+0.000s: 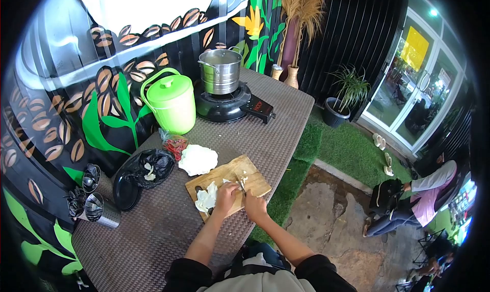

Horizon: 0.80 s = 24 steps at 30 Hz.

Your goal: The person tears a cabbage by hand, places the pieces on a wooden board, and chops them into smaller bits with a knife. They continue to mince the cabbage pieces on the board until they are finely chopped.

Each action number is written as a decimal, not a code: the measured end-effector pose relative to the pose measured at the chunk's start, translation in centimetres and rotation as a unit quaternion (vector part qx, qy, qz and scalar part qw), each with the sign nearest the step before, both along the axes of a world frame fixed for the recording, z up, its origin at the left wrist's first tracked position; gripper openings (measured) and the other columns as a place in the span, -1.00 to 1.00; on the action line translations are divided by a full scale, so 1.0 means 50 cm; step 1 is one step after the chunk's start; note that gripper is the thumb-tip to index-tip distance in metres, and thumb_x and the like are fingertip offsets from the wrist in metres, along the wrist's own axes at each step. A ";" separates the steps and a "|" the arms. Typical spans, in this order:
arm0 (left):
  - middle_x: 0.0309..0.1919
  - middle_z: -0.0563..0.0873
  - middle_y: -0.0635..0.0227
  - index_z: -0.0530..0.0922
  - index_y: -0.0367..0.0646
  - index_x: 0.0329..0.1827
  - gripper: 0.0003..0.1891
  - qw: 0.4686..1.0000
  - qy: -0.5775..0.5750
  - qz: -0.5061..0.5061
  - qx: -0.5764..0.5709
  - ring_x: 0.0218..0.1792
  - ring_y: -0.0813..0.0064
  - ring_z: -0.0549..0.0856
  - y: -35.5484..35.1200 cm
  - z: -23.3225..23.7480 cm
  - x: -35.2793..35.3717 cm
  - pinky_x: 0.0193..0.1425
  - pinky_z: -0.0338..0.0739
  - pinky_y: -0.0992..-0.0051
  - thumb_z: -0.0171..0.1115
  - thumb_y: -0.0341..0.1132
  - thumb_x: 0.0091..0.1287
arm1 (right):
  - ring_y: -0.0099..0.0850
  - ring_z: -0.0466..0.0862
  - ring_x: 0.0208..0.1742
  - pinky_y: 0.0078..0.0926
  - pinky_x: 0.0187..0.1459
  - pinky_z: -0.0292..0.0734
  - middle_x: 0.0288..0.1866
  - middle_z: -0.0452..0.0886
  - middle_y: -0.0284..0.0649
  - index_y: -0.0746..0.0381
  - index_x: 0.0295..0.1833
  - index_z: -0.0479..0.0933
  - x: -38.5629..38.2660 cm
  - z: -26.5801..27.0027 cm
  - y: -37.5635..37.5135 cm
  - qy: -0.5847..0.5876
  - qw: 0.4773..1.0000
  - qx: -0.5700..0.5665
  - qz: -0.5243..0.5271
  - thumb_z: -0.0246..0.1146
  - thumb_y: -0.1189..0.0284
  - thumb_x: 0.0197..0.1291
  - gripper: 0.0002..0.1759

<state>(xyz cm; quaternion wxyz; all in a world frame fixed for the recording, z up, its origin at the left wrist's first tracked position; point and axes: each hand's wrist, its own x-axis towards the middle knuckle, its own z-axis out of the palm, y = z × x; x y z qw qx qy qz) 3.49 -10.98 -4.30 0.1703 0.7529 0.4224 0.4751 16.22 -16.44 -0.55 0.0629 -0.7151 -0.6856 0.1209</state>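
A wooden cutting board [245, 167] lies at the table's near edge. On it, my right hand [255, 208] is closed around a small knife [242, 188], with the blade pointing away from me. My left hand [226, 196] is beside the blade, its fingers bent together over the board; whatever they pinch is mostly hidden. Small pale chopped bits [244, 178] lie just beyond the knife. Torn white leafy pieces [206, 198], like cabbage, rest at the board's left side. A larger crumpled white mass [198, 160] sits behind the board.
A steel pot [220, 72] stands on a black portable stove [222, 105], beside a lidded green bucket [172, 103]. Leftward are a bag of red items [174, 145], a black plastic-lined bowl [153, 168] and metal utensil holders [102, 210]. A person [423, 205] sits at the right.
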 end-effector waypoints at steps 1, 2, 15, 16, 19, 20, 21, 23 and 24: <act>-0.28 0.71 0.15 0.67 -0.26 -0.28 -0.84 1.000 -0.001 -0.002 0.000 -0.23 0.16 0.67 -0.003 0.002 0.002 -0.11 0.56 0.33 0.16 -0.58 0.13 | -0.09 0.71 -0.34 -0.19 -0.35 0.61 -0.41 0.65 0.04 0.33 -0.15 0.35 0.004 -0.005 0.010 -0.018 1.000 0.016 0.015 0.09 0.34 0.20 -0.74; -0.28 0.71 0.16 0.67 -0.26 -0.29 -0.85 1.000 0.005 0.001 -0.016 -0.22 0.16 0.67 -0.006 0.005 0.002 -0.10 0.56 0.33 0.16 -0.57 0.13 | -0.09 0.71 -0.34 -0.19 -0.35 0.61 -0.41 0.65 0.04 0.33 -0.15 0.35 0.011 -0.009 0.023 -0.018 1.000 0.016 0.014 0.09 0.34 0.20 -0.74; -0.29 0.72 0.18 0.68 -0.27 -0.29 -0.83 1.000 -0.002 0.000 -0.024 -0.20 0.19 0.67 -0.004 -0.007 -0.005 -0.07 0.55 0.34 0.15 -0.60 0.10 | -0.06 0.71 -0.34 -0.10 -0.36 0.60 -0.42 0.65 0.02 0.34 -0.14 0.37 -0.009 -0.004 -0.007 0.015 1.000 -0.001 -0.015 0.04 0.34 0.24 -0.74; -0.29 0.72 0.18 0.68 -0.27 -0.29 -0.83 1.000 -0.002 0.000 -0.025 -0.20 0.19 0.67 -0.004 -0.011 -0.005 -0.07 0.55 0.34 0.15 -0.60 0.10 | -0.07 0.71 -0.34 -0.12 -0.34 0.60 -0.42 0.65 0.02 0.34 -0.13 0.37 -0.006 0.000 0.010 0.010 1.000 0.003 0.002 0.05 0.34 0.23 -0.74; -0.30 0.71 0.17 0.68 -0.26 -0.29 -0.85 0.999 0.013 0.006 -0.040 -0.21 0.19 0.68 -0.004 -0.008 -0.004 -0.10 0.55 0.34 0.18 -0.58 0.12 | -0.09 0.71 -0.32 -0.14 -0.32 0.61 -0.40 0.65 0.02 0.34 -0.12 0.38 0.014 0.019 0.053 -0.002 0.999 -0.003 0.044 0.06 0.34 0.22 -0.73; -0.31 0.72 0.17 0.68 -0.26 -0.29 -0.86 0.998 0.008 0.014 -0.053 -0.23 0.19 0.68 -0.008 0.001 -0.004 -0.12 0.56 0.35 0.19 -0.56 0.13 | -0.09 0.71 -0.30 -0.15 -0.30 0.61 -0.38 0.65 0.02 0.34 -0.12 0.38 0.023 0.027 0.064 -0.009 0.997 -0.014 0.070 0.07 0.34 0.21 -0.73; -0.31 0.72 0.17 0.68 -0.26 -0.29 -0.87 0.998 0.004 0.022 -0.066 -0.25 0.19 0.69 -0.008 0.002 -0.005 -0.13 0.56 0.35 0.20 -0.54 0.14 | -0.08 0.70 -0.27 -0.14 -0.27 0.60 -0.34 0.65 0.04 0.33 -0.11 0.39 0.029 0.036 0.068 -0.045 0.993 -0.038 0.102 0.06 0.34 0.21 -0.73; -0.31 0.72 0.17 0.68 -0.25 -0.29 -0.88 0.998 0.003 0.026 -0.061 -0.27 0.20 0.69 -0.009 0.003 -0.006 -0.15 0.57 0.36 0.20 -0.53 0.15 | -0.07 0.70 -0.26 -0.13 -0.27 0.60 -0.33 0.65 0.05 0.33 -0.11 0.38 0.031 0.044 0.051 -0.017 0.995 -0.040 0.090 0.06 0.33 0.22 -0.72; -0.32 0.72 0.18 0.68 -0.25 -0.30 -0.89 0.998 0.003 0.027 -0.057 -0.28 0.21 0.69 -0.008 -0.002 -0.005 -0.16 0.57 0.36 0.21 -0.52 0.16 | -0.05 0.70 -0.25 -0.13 -0.26 0.60 -0.32 0.65 0.06 0.33 -0.11 0.37 0.030 0.049 0.038 0.012 0.996 -0.042 0.077 0.06 0.32 0.22 -0.71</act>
